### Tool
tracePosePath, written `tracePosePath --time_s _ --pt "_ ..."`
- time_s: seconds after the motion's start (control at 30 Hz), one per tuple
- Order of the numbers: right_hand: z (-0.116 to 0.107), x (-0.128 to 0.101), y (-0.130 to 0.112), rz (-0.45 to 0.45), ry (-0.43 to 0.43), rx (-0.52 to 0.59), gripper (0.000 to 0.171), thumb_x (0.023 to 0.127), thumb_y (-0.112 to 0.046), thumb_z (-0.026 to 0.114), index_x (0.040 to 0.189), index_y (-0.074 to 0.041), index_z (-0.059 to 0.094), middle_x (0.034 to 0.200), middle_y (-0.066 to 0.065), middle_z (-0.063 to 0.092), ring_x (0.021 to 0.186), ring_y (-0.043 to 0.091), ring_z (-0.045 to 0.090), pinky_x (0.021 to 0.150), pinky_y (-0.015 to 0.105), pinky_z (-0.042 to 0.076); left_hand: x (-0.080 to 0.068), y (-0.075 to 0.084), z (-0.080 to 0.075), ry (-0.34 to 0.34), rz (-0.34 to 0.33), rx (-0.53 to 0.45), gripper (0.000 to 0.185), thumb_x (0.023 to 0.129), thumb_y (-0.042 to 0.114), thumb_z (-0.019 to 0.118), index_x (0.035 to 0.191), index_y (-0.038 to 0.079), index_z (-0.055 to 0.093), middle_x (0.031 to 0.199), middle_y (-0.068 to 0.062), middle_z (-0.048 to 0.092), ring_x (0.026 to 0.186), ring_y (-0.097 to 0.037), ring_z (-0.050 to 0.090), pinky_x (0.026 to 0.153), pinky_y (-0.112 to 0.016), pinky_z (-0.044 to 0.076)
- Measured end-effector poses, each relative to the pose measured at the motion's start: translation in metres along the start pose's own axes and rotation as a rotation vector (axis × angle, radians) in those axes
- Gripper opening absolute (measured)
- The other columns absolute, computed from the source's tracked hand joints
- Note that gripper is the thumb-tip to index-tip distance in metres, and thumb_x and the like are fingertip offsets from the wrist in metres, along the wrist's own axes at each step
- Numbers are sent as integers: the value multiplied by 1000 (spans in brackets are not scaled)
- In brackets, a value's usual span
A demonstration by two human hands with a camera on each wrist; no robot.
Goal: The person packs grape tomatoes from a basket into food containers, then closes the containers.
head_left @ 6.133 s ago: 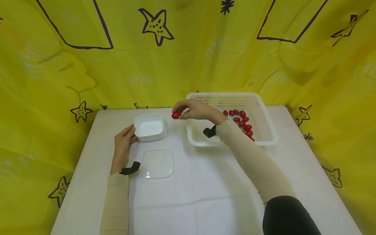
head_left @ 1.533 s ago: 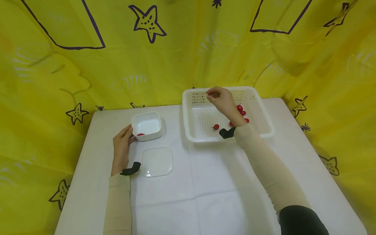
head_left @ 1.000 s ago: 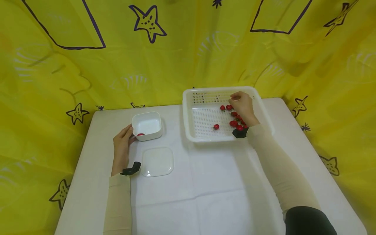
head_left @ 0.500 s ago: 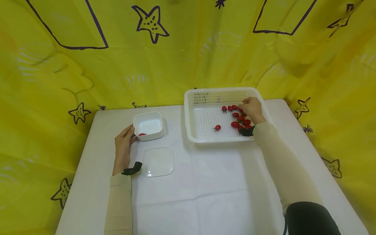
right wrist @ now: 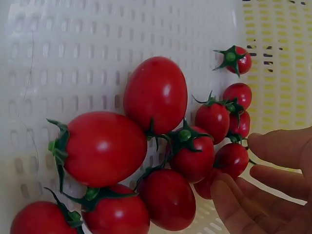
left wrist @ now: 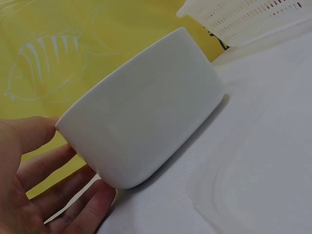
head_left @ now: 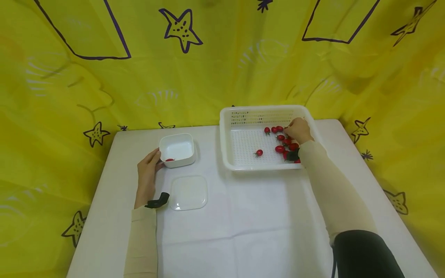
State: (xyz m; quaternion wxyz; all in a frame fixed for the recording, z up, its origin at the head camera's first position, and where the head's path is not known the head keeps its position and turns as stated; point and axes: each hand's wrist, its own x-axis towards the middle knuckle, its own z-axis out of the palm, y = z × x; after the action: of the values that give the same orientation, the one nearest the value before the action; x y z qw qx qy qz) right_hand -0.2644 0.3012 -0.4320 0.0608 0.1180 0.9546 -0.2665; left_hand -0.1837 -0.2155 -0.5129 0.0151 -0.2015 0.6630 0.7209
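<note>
My left hand (head_left: 148, 173) lies on the table with straight fingers (left wrist: 63, 204) and thumb against the near left corner of a small white bowl (head_left: 177, 148) (left wrist: 146, 112). One red cherry tomato (head_left: 169, 159) lies in the bowl. My right hand (head_left: 298, 130) reaches down into a white perforated basket (head_left: 243, 162) over a cluster of cherry tomatoes (head_left: 282, 139) (right wrist: 156, 95). In the right wrist view its thumb and fingers (right wrist: 253, 204) sit spread on either side of a small tomato (right wrist: 232, 158) that lies among the others. A lone tomato (head_left: 259, 153) sits apart on the basket floor.
A clear square lid (head_left: 189, 193) (left wrist: 258, 190) lies flat on the white table (head_left: 243, 224) just in front of the bowl. Yellow patterned cloth (head_left: 222, 69) walls the table on the back and both sides. The basket stands at the back right.
One tomato has gone into the bowl. My right hand went back to the basket, moved right across it and lowered onto the tomato cluster. The left hand has stayed at the bowl.
</note>
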Motion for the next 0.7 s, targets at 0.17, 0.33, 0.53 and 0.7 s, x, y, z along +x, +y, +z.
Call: tracePosePath --time_s 0.17,0.33,0.53,0.7 --pt "4 9 6 -7 -20 -51 24 86 -10 57 65 -6 47 63 4 50 57 22 49 48 29 41 -1 0 1 7 8 -2 50 106 33 61 153 16 55 156 -7 53 122 -11 60 95 -13 57" --pt "15 16 15 0 -16 -136 13 87 -8 54 75 -4 51 71 11 56 59 26 56 48 32 46 -2 -2 1 7 18 17 50 106 34 61 152 15 55 155 -7 54 116 -10 63 94 -13 57" --pt "19 15 14 6 -7 -171 13 89 -10 55 79 -3 54 72 10 54 60 26 53 50 34 45 0 -4 0 -4 23 21 52 106 34 62 153 14 54 156 -9 53 115 -8 63 95 -14 58" --pt "17 16 9 -36 12 -184 15 89 -9 57 75 -4 52 70 8 51 62 26 52 51 34 43 2 -4 -1 6 34 6 52 105 34 63 152 14 55 156 -10 54 109 -7 66 92 -13 58"
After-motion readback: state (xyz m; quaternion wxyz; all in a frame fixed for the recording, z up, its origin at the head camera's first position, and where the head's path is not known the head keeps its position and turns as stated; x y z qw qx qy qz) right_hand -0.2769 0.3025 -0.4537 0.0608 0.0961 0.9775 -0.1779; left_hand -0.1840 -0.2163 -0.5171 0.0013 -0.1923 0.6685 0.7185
